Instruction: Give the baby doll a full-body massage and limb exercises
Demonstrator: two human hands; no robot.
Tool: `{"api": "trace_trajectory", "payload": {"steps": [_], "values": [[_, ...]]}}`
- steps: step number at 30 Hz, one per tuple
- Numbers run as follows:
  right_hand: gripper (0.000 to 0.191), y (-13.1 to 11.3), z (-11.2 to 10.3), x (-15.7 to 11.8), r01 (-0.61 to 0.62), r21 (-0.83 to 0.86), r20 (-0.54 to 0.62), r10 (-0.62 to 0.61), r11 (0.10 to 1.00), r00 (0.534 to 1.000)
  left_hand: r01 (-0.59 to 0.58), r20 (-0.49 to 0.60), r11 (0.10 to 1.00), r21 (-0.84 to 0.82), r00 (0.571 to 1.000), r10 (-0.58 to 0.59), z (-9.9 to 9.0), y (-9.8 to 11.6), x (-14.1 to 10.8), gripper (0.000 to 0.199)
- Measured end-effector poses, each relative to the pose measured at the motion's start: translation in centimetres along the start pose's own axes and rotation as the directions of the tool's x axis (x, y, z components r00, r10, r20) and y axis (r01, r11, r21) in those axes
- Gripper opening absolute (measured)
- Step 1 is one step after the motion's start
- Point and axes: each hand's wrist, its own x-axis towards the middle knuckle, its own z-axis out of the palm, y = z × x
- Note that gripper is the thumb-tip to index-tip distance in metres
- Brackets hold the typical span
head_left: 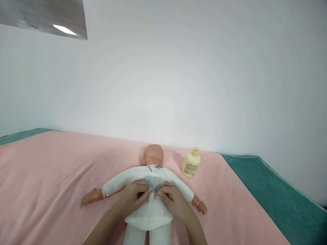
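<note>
Doll | head toward wall | long axis near-to-far | hands on torso

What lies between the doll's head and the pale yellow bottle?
Only bare pink sheet lies between the doll's head and the pale yellow bottle, as the head view shows.

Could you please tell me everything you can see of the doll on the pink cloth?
The doll has a smooth, bald, tan head and tan hands that look like plastic, and a white body and sleeves that look like fabric. Small dark threads or marks show at its neck. It lies flat with both arms spread wide, no face in view, and its lower legs out of frame. The person's left hand and right hand meet over its torso, at a grey patch.
</note>
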Motion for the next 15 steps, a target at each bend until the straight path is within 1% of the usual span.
{"api": "trace_trajectory", "payload": {"steps": [3, 6, 10, 11, 13, 15], "values": [[0.028, 0.3, 0.0, 0.1, -0.009, -0.012, -0.033, 0.008, 1.0, 0.999, 0.017, -0.004, 1.0, -0.012, 1.0, -0.017, -0.1, 0.1, 0.2, 0.042], [0.027, 0.6, 0.3, 0.2, -0.003, -0.035, -0.037, 0.001, 0.999, 0.999, 0.068, 0.028, 0.998, -0.005, 0.997, -0.068, -0.1, 0.3, 0.3, 0.04], [0.027, 0.9, 1.0, 0.6, 0.043, -0.044, -0.068, -0.046, 0.998, 0.997, 0.128, 0.054, 0.992, -0.025, 0.991, -0.126, 0.0, 0.3, 0.4, 0.037], [0.029, 1.0, 1.2, 0.8, 0.059, -0.038, -0.102, -0.062, 0.998, 0.993, 0.127, 0.046, 0.991, -0.046, 0.991, -0.125, 0.0, 0.2, 0.5, 0.038], [0.032, 1.4, 1.7, 1.1, 0.078, -0.028, -0.234, -0.082, 0.997, 0.969, 0.117, -0.012, 0.989, -0.096, 0.993, -0.118, -0.2, -0.1, 0.5, 0.037], [0.032, 1.8, 2.3, 1.5, 0.082, -0.03, -0.388, -0.088, 0.996, 0.917, 0.099, -0.13, 0.988, -0.116, 0.985, -0.114, -0.4, -0.4, 0.6, 0.035]]}}
